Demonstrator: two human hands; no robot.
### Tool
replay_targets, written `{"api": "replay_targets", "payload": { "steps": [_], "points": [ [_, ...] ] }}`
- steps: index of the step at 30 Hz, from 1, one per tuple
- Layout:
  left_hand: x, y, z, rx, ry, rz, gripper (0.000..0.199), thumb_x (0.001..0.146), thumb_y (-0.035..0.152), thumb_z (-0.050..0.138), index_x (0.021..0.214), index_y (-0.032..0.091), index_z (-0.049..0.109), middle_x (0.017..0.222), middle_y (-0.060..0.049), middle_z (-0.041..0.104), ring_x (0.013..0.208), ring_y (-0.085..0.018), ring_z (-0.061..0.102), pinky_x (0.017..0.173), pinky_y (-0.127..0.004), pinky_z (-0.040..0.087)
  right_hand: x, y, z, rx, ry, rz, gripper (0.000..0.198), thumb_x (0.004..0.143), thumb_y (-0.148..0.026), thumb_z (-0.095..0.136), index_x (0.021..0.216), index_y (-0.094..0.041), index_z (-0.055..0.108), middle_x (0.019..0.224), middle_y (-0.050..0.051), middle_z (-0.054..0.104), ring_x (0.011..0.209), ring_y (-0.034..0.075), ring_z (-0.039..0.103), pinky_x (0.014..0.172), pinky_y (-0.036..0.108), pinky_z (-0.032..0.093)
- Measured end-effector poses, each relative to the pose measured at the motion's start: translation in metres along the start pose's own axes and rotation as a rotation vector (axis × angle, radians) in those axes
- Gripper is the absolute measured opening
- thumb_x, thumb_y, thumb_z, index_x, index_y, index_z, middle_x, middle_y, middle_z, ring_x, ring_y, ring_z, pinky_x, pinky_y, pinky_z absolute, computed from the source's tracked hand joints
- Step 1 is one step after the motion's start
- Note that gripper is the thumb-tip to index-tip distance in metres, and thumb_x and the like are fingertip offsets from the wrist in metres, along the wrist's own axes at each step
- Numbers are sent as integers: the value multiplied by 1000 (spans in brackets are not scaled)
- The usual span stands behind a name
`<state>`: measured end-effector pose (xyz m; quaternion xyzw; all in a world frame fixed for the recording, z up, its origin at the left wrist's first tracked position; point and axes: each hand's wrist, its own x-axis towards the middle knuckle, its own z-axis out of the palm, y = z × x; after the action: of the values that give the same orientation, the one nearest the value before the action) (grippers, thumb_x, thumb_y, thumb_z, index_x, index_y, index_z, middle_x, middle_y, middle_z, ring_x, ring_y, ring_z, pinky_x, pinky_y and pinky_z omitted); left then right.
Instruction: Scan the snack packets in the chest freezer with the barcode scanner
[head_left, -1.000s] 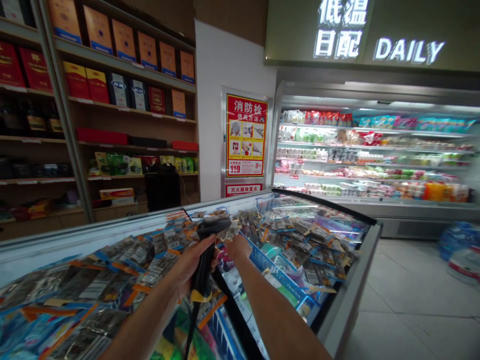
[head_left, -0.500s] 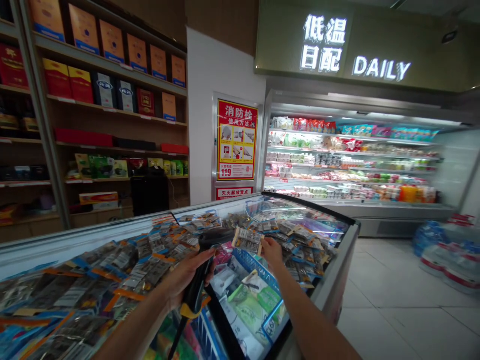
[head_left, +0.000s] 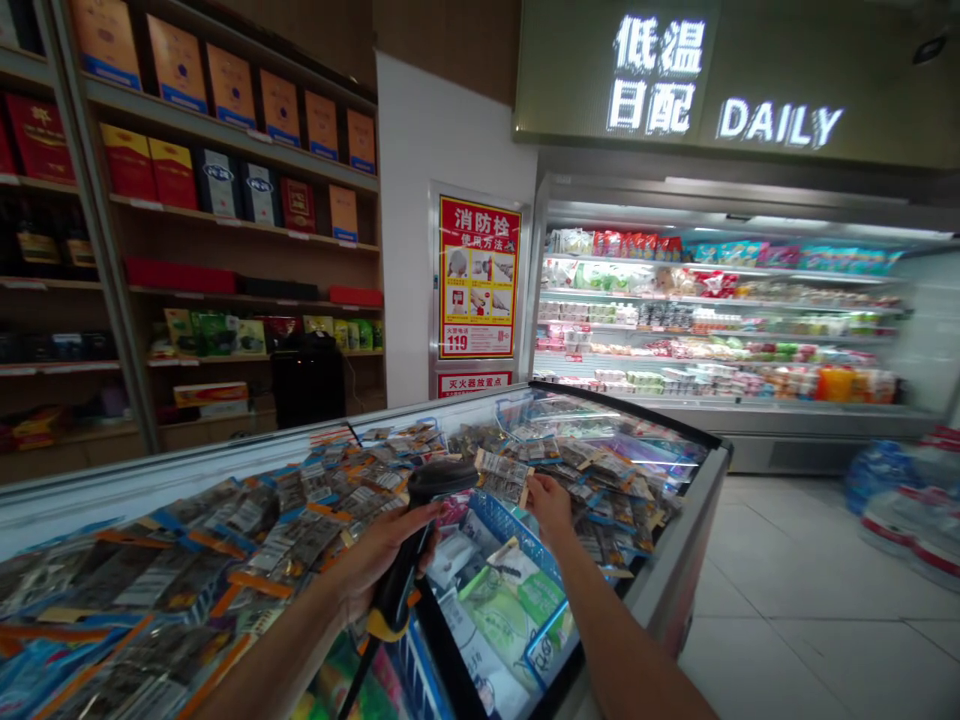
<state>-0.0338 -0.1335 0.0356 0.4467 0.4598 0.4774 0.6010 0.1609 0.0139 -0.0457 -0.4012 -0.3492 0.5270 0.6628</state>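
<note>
My left hand (head_left: 397, 550) is wrapped round the handle of a black barcode scanner (head_left: 391, 590) with yellow trim and a cable hanging below. The scanner's head points right, toward a small snack packet (head_left: 502, 476) with a printed label. The fingers of my right hand (head_left: 551, 505) pinch this packet at its right edge, above a blue basket (head_left: 517, 530). Many similar packets (head_left: 292, 540) with orange and blue edges lie spread over the freezer's glass top on both sides. Under the opening, green and white bags (head_left: 510, 610) are visible.
The chest freezer's grey rim (head_left: 690, 520) runs along the right, beside a tiled floor (head_left: 810, 560). Bundled water bottles (head_left: 915, 510) stand at far right. Behind are a lit refrigerated display (head_left: 712, 330), a wooden shelf unit (head_left: 247, 230) with boxes and a red wall poster (head_left: 478, 275).
The whole scene has shifted slightly as the head turned a little. Both hands keep their grip on the scanner and the packet, at nearly the same distance from each other.
</note>
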Motion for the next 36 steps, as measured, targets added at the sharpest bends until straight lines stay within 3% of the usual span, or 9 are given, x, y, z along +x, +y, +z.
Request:
{"api": "replay_targets", "payload": {
  "steps": [6, 19, 30, 36],
  "points": [
    [-1, 0, 5, 78, -39, -10, 33, 67, 47, 56, 62, 14, 53, 54, 1, 51, 43, -7, 44, 41, -19, 31, -6, -3, 5, 3, -6, 0, 23, 48, -32, 63, 61, -16, 52, 44, -5, 53, 43, 10, 50, 44, 22, 40],
    [-2, -1, 8, 40, -77, -66, 29, 64, 42, 61, 71, 15, 53, 58, 1, 55, 45, -8, 48, 44, -20, 35, -11, -9, 8, -8, 10, -12, 16, 52, -26, 60, 61, -17, 51, 47, -5, 53, 46, 10, 52, 48, 23, 43],
    [-1, 2, 3, 26, -36, -6, 30, 67, 44, 58, 67, 14, 54, 58, 0, 54, 45, -8, 47, 43, -20, 33, -13, -8, 7, 10, -7, 9, 16, 52, -25, 61, 61, -16, 51, 45, -5, 54, 45, 11, 53, 47, 24, 44],
    [-1, 2, 1, 7, -78, 28, 30, 67, 44, 57, 67, 14, 54, 59, 1, 54, 46, -8, 46, 44, -20, 32, -8, -12, 6, 38, 32, -1, 14, 53, -24, 61, 60, -16, 51, 45, -4, 56, 45, 11, 54, 47, 23, 45]
  ]
}}
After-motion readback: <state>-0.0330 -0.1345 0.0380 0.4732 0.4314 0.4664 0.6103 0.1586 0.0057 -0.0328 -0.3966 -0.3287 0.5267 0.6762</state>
